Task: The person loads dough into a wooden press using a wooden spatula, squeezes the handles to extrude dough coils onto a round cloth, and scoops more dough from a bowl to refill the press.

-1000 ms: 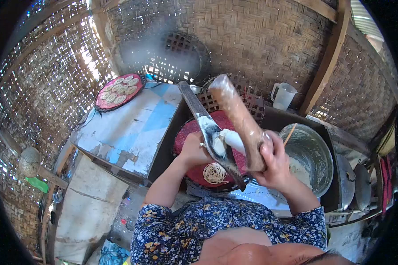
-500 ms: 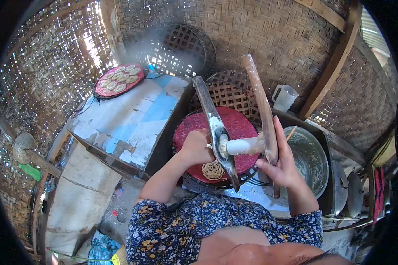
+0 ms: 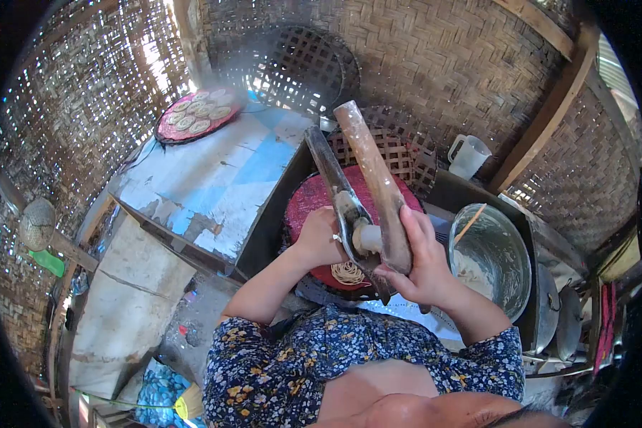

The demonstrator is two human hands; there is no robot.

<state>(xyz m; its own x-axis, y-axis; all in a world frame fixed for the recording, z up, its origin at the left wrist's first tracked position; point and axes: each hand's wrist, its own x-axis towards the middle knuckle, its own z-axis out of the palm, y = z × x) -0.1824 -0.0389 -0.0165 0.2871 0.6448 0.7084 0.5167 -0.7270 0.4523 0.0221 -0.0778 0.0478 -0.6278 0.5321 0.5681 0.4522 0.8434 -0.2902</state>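
Your left hand gripped the dark bar, right hand the brown bar!
Stiff, it looked heavy, surest held mid-bar.

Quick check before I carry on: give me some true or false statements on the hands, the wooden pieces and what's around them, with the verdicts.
1. The right hand grips the lighter wooden piece. True.
2. The two wooden pieces are pressed flat together. False: a white cylinder shows between them.
3. A noodle coil lies on the red round tray, partly hidden by the dark wooden piece. True.
4. The thin stick lies on the floor. False: the thin stick leans in the metal pot.
5. The jug is beyond the metal pot. True.
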